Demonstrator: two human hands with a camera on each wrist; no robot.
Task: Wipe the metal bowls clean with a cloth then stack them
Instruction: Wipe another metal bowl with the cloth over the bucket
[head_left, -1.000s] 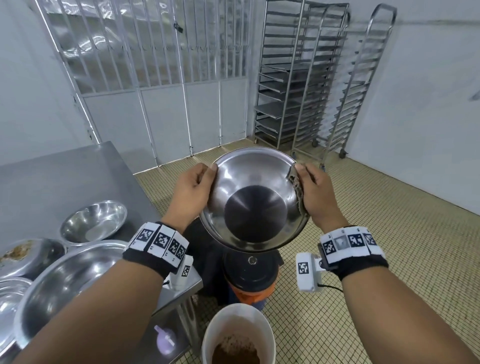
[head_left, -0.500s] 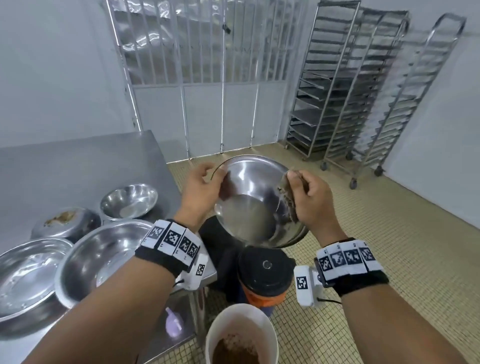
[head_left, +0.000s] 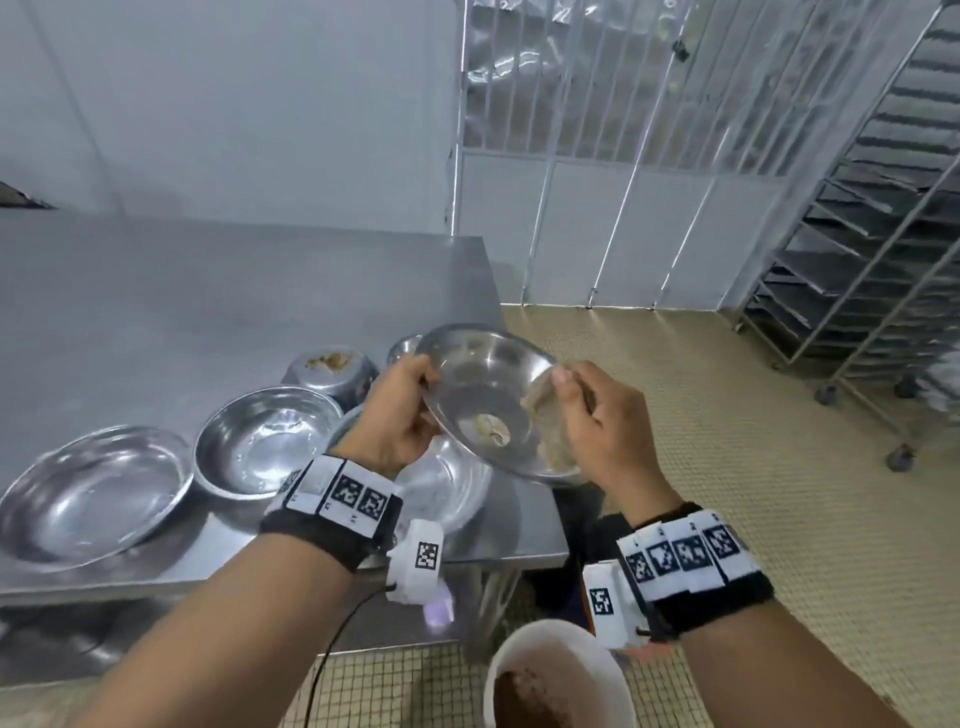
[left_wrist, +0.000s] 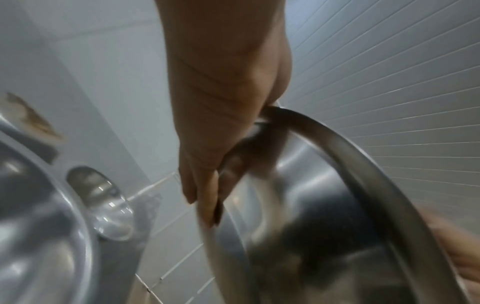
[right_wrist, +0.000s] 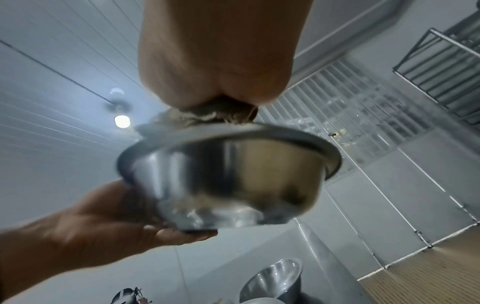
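Observation:
I hold a metal bowl (head_left: 483, 395) tilted above the table's right corner. My left hand (head_left: 415, 395) grips its left rim, thumb inside and fingers under the wall. My right hand (head_left: 569, 400) holds a beige cloth (head_left: 545, 436) pressed against the bowl's inner right wall. A pale smear lies on the bowl's bottom. In the left wrist view my left hand (left_wrist: 207, 164) holds the bowl (left_wrist: 324, 185) by its rim. In the right wrist view the cloth (right_wrist: 215, 118) is bunched under my right hand (right_wrist: 215, 67) at the rim of the bowl (right_wrist: 228, 174).
On the steel table (head_left: 208, 312) stand a wide bowl (head_left: 93, 499), a medium bowl (head_left: 265, 441), an upturned soiled bowl (head_left: 332, 369) and another bowl (head_left: 447, 483) under the held one. A white bucket (head_left: 561, 670) of brown matter sits on the floor. Tray racks (head_left: 857, 260) stand right.
The bowl has moved left, from over the floor to above the table corner, and tipped from facing me to more level. The cloth went from the rim down the inner wall.

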